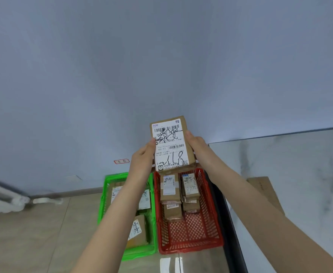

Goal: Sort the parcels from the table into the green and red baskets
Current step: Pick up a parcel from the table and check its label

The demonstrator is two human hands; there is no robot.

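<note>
I hold a small brown cardboard parcel (170, 142) upright in front of me, its white shipping label with black handwriting facing me. My left hand (142, 156) grips its left edge and my right hand (198, 146) grips its right edge. It hangs above the far ends of two baskets on the floor. The green basket (102, 201) on the left holds a few labelled parcels, partly hidden by my left forearm. The red basket (209, 229) on the right holds several brown parcels at its far end.
A white marble-look table (290, 174) stands to the right, its dark edge running beside the red basket. A flat brown cardboard piece (264, 188) lies on it. A white radiator (2, 198) sits at the left wall. A small red-outlined label (121, 161) is stuck on the wall.
</note>
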